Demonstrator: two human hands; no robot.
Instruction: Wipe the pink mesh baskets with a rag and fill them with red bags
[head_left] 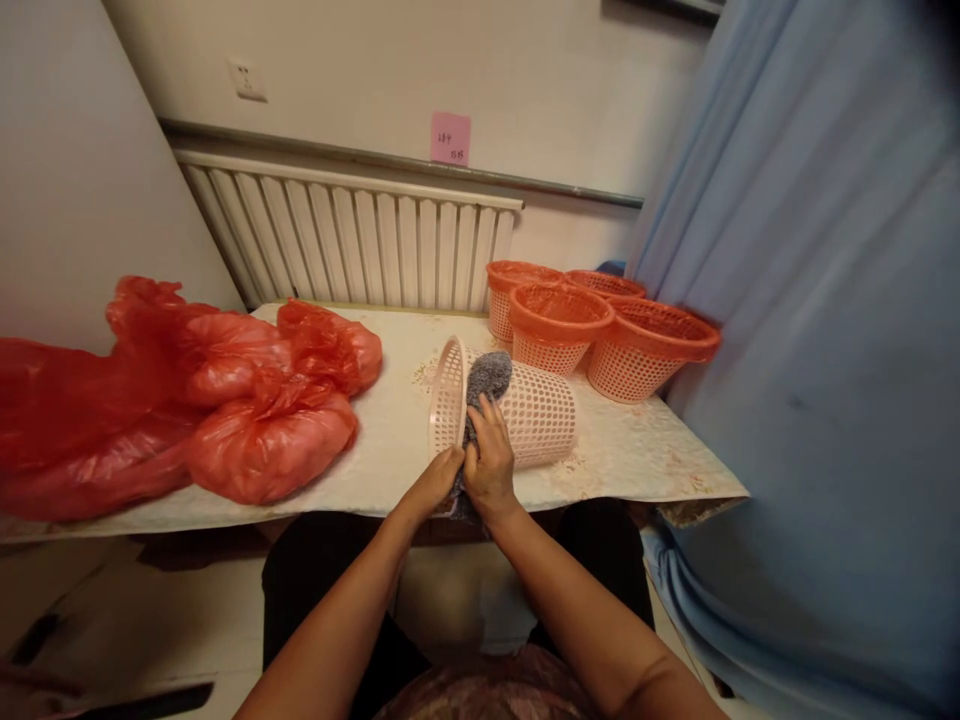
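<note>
A pale pink perforated plastic wastebasket (538, 412) lies on its side on the table, its mouth facing left. My left hand (436, 482) is closed on the near part of its rim, thumb uppermost, with the other fingers hidden. A bunched dark grey cloth (490, 376) is draped over the basket's side just behind the rim. With fingers bent over this cloth, my right hand (491, 462) presses it against the basket wall. The cloth's lower end hangs down between my hands, near the table edge.
Several similar baskets lined with red bags (561, 312) stand at the back right. Filled red plastic bags (274, 450) are heaped on the left of the covered table (394, 420). Behind are a radiator (360, 235) and a wall; a blue curtain (817, 400) hangs at right.
</note>
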